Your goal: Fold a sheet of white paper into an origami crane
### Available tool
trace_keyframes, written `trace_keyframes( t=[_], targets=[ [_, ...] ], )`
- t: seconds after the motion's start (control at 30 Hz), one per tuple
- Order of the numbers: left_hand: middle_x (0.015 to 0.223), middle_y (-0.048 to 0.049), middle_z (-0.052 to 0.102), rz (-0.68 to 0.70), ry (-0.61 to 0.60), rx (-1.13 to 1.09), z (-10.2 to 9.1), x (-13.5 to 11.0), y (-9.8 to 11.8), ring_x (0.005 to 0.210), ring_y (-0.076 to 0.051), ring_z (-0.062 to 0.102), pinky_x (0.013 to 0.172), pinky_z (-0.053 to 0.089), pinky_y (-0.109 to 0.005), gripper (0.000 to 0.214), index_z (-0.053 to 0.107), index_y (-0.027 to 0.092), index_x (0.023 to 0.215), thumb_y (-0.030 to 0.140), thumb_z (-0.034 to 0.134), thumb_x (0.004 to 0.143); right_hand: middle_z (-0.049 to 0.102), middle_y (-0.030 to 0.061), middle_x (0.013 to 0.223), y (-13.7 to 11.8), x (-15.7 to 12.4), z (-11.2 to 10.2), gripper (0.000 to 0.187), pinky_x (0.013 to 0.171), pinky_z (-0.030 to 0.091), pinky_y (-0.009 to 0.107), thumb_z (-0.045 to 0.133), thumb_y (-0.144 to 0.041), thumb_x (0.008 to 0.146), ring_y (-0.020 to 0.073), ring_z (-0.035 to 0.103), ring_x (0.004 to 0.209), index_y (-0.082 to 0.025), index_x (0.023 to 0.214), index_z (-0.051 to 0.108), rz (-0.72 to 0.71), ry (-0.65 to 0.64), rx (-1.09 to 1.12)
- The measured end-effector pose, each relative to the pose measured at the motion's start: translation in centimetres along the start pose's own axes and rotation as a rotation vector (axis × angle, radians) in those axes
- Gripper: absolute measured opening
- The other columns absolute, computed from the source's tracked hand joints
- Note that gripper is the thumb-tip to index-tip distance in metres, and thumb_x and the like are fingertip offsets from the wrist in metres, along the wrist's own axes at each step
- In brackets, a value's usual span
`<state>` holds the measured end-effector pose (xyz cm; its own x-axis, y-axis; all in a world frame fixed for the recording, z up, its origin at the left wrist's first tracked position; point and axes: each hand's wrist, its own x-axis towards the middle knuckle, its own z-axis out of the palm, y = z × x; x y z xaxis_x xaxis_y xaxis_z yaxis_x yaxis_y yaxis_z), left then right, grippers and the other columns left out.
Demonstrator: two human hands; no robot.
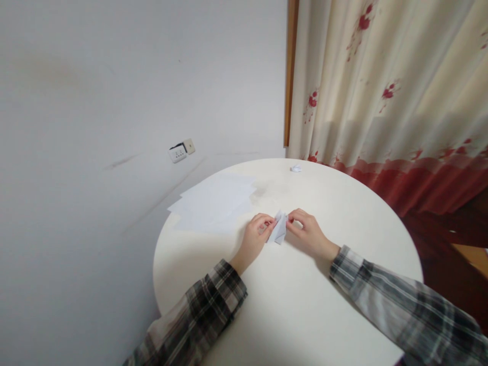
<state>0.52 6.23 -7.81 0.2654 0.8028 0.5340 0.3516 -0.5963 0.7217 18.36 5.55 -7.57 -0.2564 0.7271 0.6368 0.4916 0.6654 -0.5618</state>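
Note:
Between my two hands is a small folded piece of white paper (pixel 279 231), with creased, overlapping flaps, just above or on the table. My left hand (pixel 256 236) pinches its left edge between thumb and fingertips. On the opposite side, my right hand (pixel 308 233) pinches the upper right edge the same way. The paper's underside is hidden, and I cannot tell whether it touches the tabletop.
The round white table (pixel 305 305) stands against the wall. Loose white sheets (pixel 217 201) are spread at its left, near a wall socket (pixel 178 153). A small crumpled or folded paper (pixel 296 168) lies at the far edge, before a flowered curtain (pixel 351 91).

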Motion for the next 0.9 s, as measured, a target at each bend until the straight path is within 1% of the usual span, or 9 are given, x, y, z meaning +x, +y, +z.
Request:
trace_keyframes(
  t=[0.13,0.23,0.33,0.47,0.57,0.67,0.77,0.83,0.9],
  targets=[
    [0.083,-0.0042,0.059,-0.046,-0.133,-0.015,-0.4,0.0,-0.2,0.081,-0.016,0.055,0.066,0.042,-0.024,0.009,0.061,0.016,0.076,0.019,0.053,0.078,0.055,0.0021,0.069,0.1,-0.3,0.1,0.008,0.066,0.041,0.028,0.052,-0.020,0.079,0.0157,0.051,0.069,-0.019,0.071,0.054,-0.001,-0.028,-0.025],
    [0.082,-0.0042,0.059,-0.077,-0.153,0.019,-0.7,-0.1,-0.2,0.080,-0.016,0.054,0.065,0.041,-0.024,0.009,0.061,0.016,0.076,0.019,0.053,0.077,0.057,0.0025,0.072,0.1,-0.6,0.4,0.006,0.067,0.041,0.028,0.053,-0.018,0.078,0.0155,0.052,0.071,-0.018,0.073,0.055,-0.011,-0.119,-0.022],
    [0.080,-0.0038,0.059,-0.077,-0.149,0.029,-0.9,-0.1,-0.1,0.079,-0.016,0.054,0.064,0.041,-0.023,0.009,0.061,0.016,0.074,0.019,0.053,0.077,0.057,0.0022,0.071,0.2,-0.8,0.7,0.007,0.066,0.041,0.027,0.052,-0.018,0.079,0.0150,0.052,0.070,-0.018,0.072,0.055,-0.007,-0.174,-0.024],
    [0.079,-0.0032,0.060,-0.083,-0.093,0.024,-0.9,0.0,-0.2,0.076,-0.015,0.055,0.065,0.042,-0.023,0.008,0.060,0.016,0.069,0.020,0.056,0.075,0.055,0.0017,0.069,0.6,-0.7,0.6,0.012,0.066,0.039,0.026,0.050,-0.016,0.080,0.0148,0.051,0.069,-0.018,0.069,0.054,0.018,-0.143,-0.064],
    [0.073,-0.0019,0.059,-0.132,-0.044,0.034,-1.0,0.1,-1.0,0.070,-0.014,0.055,0.063,0.042,-0.022,0.011,0.059,0.016,0.067,0.024,0.058,0.074,0.056,0.0016,0.069,1.0,-0.6,0.2,0.011,0.065,0.039,0.026,0.051,-0.014,0.079,0.0147,0.051,0.069,-0.018,0.069,0.055,0.068,-0.127,-0.092],
    [0.070,-0.0012,0.060,-0.204,-0.027,0.017,-0.9,0.1,-2.2,0.067,-0.014,0.057,0.061,0.044,-0.022,0.014,0.060,0.015,0.069,0.028,0.058,0.075,0.058,0.0021,0.071,1.4,-0.5,0.0,0.011,0.066,0.039,0.026,0.050,-0.013,0.078,0.0149,0.052,0.069,-0.017,0.072,0.058,0.126,-0.135,-0.108],
    [0.067,-0.0008,0.060,-0.265,-0.015,-0.041,-0.7,0.0,-2.7,0.065,-0.014,0.058,0.059,0.045,-0.022,0.016,0.058,0.015,0.067,0.029,0.059,0.073,0.059,0.0024,0.071,1.4,-0.5,-0.1,0.011,0.065,0.039,0.025,0.049,-0.013,0.079,0.0148,0.052,0.069,-0.017,0.074,0.059,0.137,-0.134,-0.110],
    [0.067,-0.0003,0.060,-0.289,0.001,-0.123,-0.6,-0.1,-2.4,0.064,-0.014,0.059,0.058,0.045,-0.022,0.014,0.056,0.015,0.070,0.028,0.061,0.072,0.058,0.0022,0.070,1.3,-0.6,0.0,0.011,0.065,0.039,0.025,0.049,-0.014,0.079,0.0148,0.052,0.068,-0.017,0.074,0.059,0.111,-0.128,-0.112],
    [0.071,-0.0003,0.061,-0.295,0.030,-0.228,-0.5,-0.1,-1.6,0.067,-0.014,0.061,0.060,0.046,-0.022,0.015,0.054,0.016,0.078,0.026,0.062,0.071,0.057,0.0019,0.069,1.1,-0.7,0.2,0.010,0.066,0.039,0.026,0.050,-0.016,0.080,0.0148,0.051,0.068,-0.017,0.074,0.059,0.091,-0.115,-0.116]
  ],
)
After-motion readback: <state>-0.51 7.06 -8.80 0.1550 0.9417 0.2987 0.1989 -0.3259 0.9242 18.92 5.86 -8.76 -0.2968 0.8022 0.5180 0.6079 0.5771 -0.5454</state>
